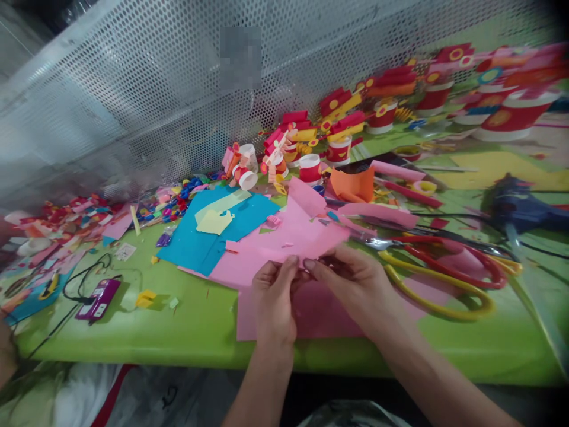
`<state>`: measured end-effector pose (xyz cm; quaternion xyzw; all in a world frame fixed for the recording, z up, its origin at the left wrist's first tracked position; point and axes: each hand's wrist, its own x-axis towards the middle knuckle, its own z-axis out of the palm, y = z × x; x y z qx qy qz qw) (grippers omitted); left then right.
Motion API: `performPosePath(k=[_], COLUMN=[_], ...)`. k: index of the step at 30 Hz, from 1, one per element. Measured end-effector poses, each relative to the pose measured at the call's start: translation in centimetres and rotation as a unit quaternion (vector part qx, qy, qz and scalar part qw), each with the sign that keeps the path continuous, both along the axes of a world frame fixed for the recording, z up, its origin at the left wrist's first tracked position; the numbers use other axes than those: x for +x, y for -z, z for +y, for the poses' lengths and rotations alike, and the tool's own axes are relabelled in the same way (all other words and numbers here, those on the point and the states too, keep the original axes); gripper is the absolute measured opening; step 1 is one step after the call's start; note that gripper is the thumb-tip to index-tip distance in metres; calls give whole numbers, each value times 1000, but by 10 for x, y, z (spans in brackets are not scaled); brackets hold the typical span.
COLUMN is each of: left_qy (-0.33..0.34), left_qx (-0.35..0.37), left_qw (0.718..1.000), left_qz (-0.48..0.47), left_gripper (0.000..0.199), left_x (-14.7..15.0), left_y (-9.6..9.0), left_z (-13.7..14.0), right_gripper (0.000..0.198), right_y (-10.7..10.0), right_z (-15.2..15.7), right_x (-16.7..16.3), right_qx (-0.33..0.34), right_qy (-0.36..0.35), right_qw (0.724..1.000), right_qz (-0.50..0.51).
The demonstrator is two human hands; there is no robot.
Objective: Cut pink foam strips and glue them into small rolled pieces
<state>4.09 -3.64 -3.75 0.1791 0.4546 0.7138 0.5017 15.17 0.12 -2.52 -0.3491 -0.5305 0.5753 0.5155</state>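
My left hand (pixel 275 290) and my right hand (pixel 351 279) meet over the sheets of pink paper (pixel 267 308) at the table's front. Both are closed, thumbs and fingertips pinched close together. Whatever lies between the fingertips is too small and too hidden to name. Under and beyond the hands the pink paper overlaps a blue sheet (pixel 182 243), which bears a torn pale-yellow scrap (pixel 216 222). Just right of my right hand lie large scissors with red and yellow handles (pixel 438 302), their blades pointing left.
Decorated red-and-white paper cups (pixel 311 169) line the back by a perforated metal panel (pixel 155 89). A blue glue gun (pixel 511 204) lies right. A purple power socket (pixel 98 299) with cables sits left, near a yellow paper piece (pixel 145 298). Another person's arm shows at far left.
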Motion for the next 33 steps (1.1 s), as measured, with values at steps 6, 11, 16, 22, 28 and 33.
performPosePath(k=[6,11,16,22,28,33], left_qy=[-11,-34,-7,31,34,22], left_qx=[-19,-39,-51,11,9,14], left_qw=[1000,999,999,999,999,999], left_qz=[-4,1,-6,-12,16,38], left_gripper=[25,30,33,25,19,23], left_x=[-1,2,3,1,-1,-1], left_y=[0,-9,-17,-12,-6,-5], left_z=[0,-1,-4,-5,-5,-6], right_gripper=[10,16,20,23,14,16], right_y=[-2,-7,-8,-9,-6,-1], right_z=[-3,-6,-9,-11,-9,-5], right_x=[2,4,6,8,7,6], right_qx=[65,147,217,218,134,22], right_qy=[32,43,65,67,45,41], right_qw=[995,981,958,958,983,997], right_qz=[-64,-119,-174,-173,-115,-66])
